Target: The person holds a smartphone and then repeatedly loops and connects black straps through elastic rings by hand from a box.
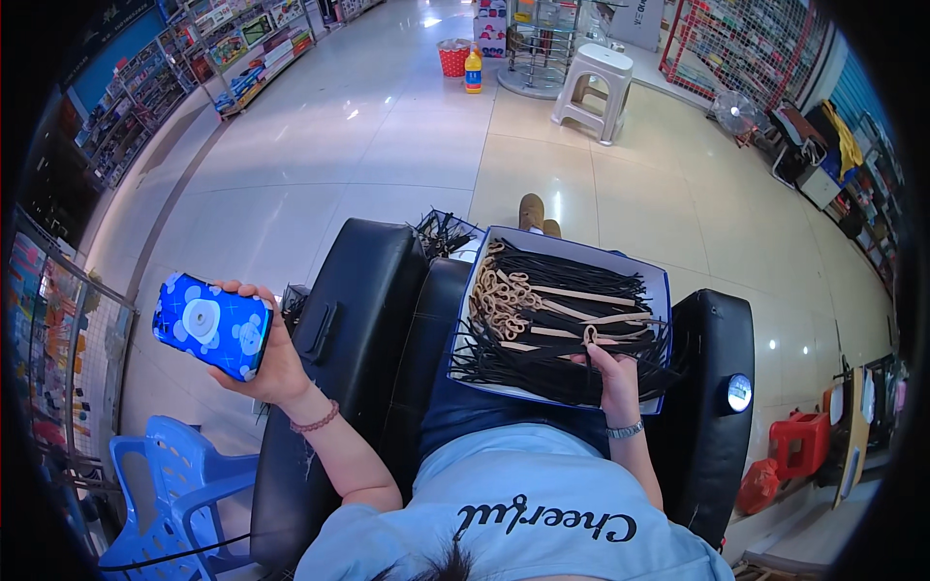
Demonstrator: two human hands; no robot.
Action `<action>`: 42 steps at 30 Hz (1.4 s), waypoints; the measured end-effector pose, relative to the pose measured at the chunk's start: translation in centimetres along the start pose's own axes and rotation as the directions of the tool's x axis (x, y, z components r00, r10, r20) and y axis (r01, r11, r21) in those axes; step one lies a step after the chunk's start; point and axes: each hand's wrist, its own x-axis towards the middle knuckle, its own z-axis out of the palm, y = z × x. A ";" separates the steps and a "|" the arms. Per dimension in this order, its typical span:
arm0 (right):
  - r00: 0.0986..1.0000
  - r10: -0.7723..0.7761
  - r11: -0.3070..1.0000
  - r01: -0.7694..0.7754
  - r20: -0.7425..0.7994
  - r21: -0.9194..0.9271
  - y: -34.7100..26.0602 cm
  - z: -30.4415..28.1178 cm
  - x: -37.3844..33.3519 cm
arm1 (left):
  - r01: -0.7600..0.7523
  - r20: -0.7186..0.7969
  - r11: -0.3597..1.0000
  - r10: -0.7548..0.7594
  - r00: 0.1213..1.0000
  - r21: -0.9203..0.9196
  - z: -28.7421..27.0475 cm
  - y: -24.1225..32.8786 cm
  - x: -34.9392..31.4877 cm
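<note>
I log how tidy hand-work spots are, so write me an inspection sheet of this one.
Surface: shallow open box on the seated person's lap, in a black armchair.
Job's things: black strips and beige loops in the box, the loops heaped toward its left.
Clutter: a second box with more black strips, beyond and to the left.
Hands: left hand holds up a phone in a blue bear-patterned case; right hand pinches one beige loop.
Cables: a thin dark line crosses the blue plastic chair; cannot tell whether it is a cable.
Surroundings: white plastic stool, electric fan, red bucket, yellow bottle, stocked shelves.
</note>
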 end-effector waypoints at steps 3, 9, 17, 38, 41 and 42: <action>1.000 -0.001 1.000 0.001 0.009 0.007 -0.1 0.3 -0.1 | 0.009 -0.001 1.000 -0.009 1.000 0.007 0.0 0.1 -0.1; 1.000 -0.009 1.000 0.009 0.014 -0.020 -0.3 0.0 -0.5 | 0.015 -0.003 1.000 -0.015 1.000 -0.001 0.2 0.0 -0.1; 0.997 -0.055 0.988 0.046 0.057 0.145 -2.7 -1.7 -1.5 | 0.023 0.017 1.000 -0.023 1.000 -0.018 0.5 -0.1 -0.1; 1.000 0.010 0.923 -0.016 0.018 0.384 -1.3 -7.0 -0.7 | 0.129 -0.006 0.988 -0.129 0.992 0.087 0.9 -1.9 -1.3; 1.000 -0.023 0.956 0.021 0.003 0.292 -1.6 -6.5 -0.9 | 0.150 -0.044 0.980 -0.145 0.988 0.131 0.8 -2.6 -2.0; 0.999 -0.041 0.964 0.039 0.003 0.262 -1.7 -6.4 -1.0 | 0.162 -0.063 0.975 -0.154 0.986 0.149 0.6 -3.0 -2.4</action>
